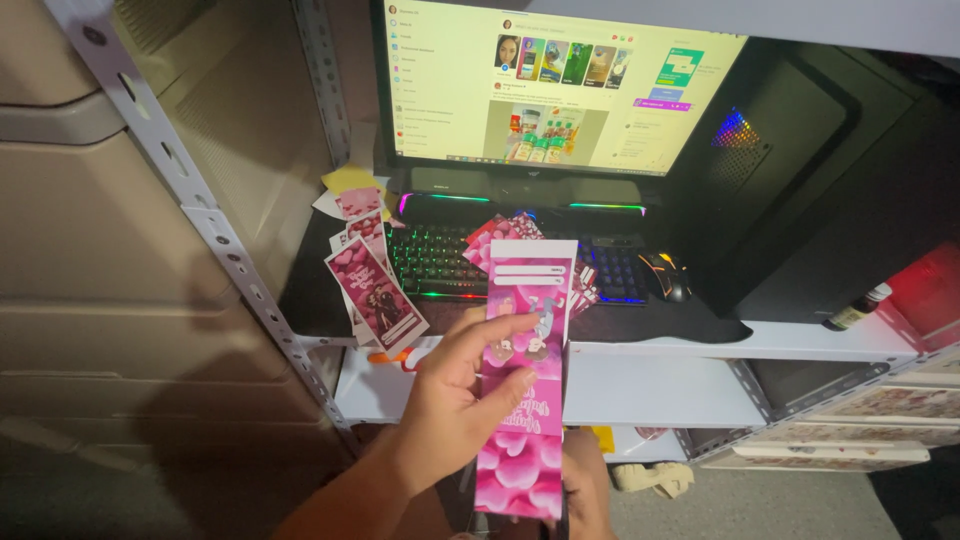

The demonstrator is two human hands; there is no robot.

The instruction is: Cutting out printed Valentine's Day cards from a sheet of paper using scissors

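Note:
A long pink printed card (525,380) with heart patterns and a small picture stands upright in front of me. My left hand (462,395) grips its left edge, thumb and fingers laid across the middle of the card. My right hand (585,490) supports the card's bottom from behind and is mostly hidden by it. More pink cards (375,290) lie fanned out at the left of the desk, and several others (500,235) rest on the lit keyboard (440,262).
A monitor (560,85) glows behind the keyboard. A mouse (665,275) sits right of it, beside a dark computer tower (800,170). A perforated metal shelf post (200,215) runs diagonally at left. White shelf boards (650,385) lie below the desk.

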